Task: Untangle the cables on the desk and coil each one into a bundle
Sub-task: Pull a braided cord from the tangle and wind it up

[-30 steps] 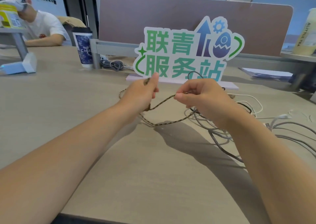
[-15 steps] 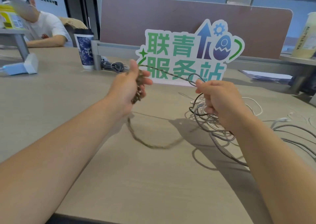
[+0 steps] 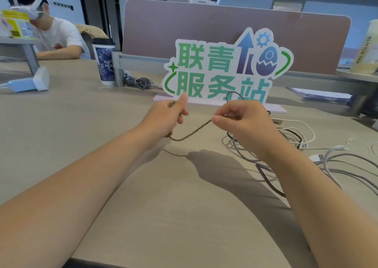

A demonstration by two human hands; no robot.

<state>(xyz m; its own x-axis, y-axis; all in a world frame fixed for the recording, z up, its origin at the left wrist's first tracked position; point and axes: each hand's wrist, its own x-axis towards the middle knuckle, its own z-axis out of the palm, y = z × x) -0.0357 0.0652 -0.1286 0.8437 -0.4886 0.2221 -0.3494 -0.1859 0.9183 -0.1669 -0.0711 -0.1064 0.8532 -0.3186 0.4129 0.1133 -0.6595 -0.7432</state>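
A brown braided cable [image 3: 191, 132] sags in a short arc between my two hands above the beige desk [image 3: 155, 206]. My left hand [image 3: 163, 118] grips loops of it in a fist, thumb up. My right hand [image 3: 243, 122] pinches the cable between thumb and forefinger. Behind and under my right wrist lies a tangle of grey, black and white cables [image 3: 290, 143], spreading to the right; a black loop [image 3: 233, 95] rises above my right hand.
A white sign with green characters [image 3: 225, 69] stands just behind my hands. A paper cup [image 3: 104, 63] and a small coiled cable [image 3: 141, 81] sit at the back left. A white device [image 3: 30, 81] lies far left. Another person sits at the back left.
My left hand has dropped from its raised position and both hands have come closer together. The braided cable, stretched taut half a second ago, now sags between them.
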